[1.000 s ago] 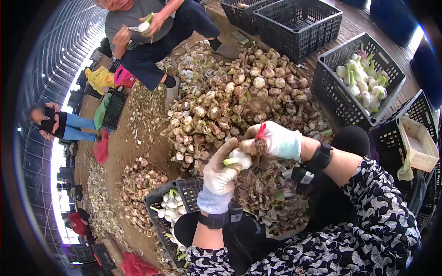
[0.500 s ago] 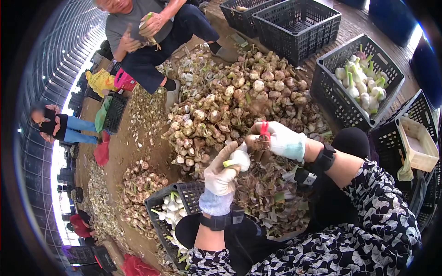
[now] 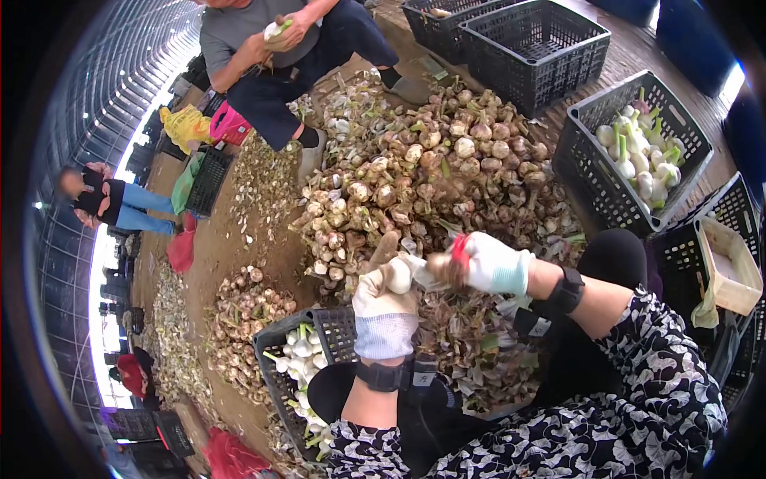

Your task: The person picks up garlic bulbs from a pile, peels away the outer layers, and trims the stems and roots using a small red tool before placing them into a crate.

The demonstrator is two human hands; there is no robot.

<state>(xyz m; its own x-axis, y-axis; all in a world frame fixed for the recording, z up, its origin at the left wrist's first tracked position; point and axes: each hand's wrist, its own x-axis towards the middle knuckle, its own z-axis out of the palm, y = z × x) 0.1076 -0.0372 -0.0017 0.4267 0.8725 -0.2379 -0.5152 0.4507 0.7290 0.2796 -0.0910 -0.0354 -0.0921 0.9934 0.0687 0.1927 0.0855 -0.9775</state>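
Note:
My left hand [image 3: 384,297], in a pale work glove with soiled fingers, is closed around a white garlic bulb [image 3: 400,276]. Close beside it on the right is my right hand [image 3: 477,263], gloved too, with a red band around a finger. Its dirty fingertips are blurred but look pinched together on a pale strip of garlic skin [image 3: 428,276] that runs to the bulb. Both hands are above loose peeled skins [image 3: 471,343], at the near edge of a large heap of unpeeled garlic [image 3: 415,172].
A black crate [image 3: 275,371] of cleaned garlic stands at my left, another crate [image 3: 576,172] of it at upper right. Behind is a black crate [image 3: 531,60]. A cream tub [image 3: 738,287] sits far right. Across the heap, a co-worker [image 3: 263,60] handles a garlic bulb; another person [image 3: 112,199] stands left.
The bulb in my left hand has turned, and its green stem no longer shows. My right fingers have shifted slightly and blurred. The co-worker's hands have come together. The whole view has shifted a little.

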